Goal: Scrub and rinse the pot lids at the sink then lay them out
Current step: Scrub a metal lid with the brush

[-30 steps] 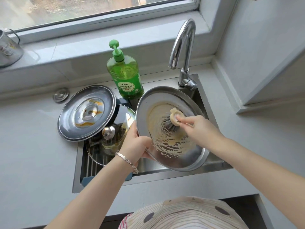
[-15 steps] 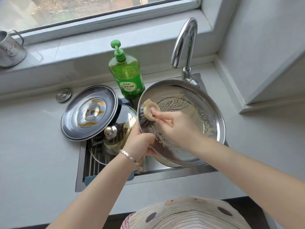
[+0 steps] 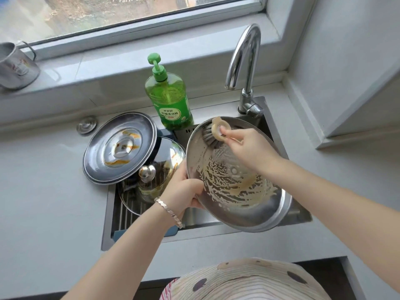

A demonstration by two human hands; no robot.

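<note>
Over the sink (image 3: pixel 303 215) I hold a large steel lid (image 3: pixel 255 215) tilted, its sudsy underside facing me. My left hand (image 3: pixel 181 191) grips its left rim. My right hand (image 3: pixel 244 148) holds a round dish brush (image 3: pixel 213 135) with dark bristles against the lid's upper left edge. A second steel lid (image 3: pixel 121 148), streaked with orange sauce, lies over the sink's left corner. Under it a glass lid (image 3: pixel 155 176) with a metal knob rests in the sink.
A green dish soap bottle (image 3: pixel 168 98) stands behind the sink, beside the tap (image 3: pixel 244 68). A small metal sink plug (image 3: pixel 87 124) lies on the counter at the left. A metal mug (image 3: pixel 15 66) sits on the window sill. Grey counter surrounds the sink.
The brush has moved from the lid's left rim up to its upper left edge. The lid has tilted back down and to the right, showing more suds across its middle.
</note>
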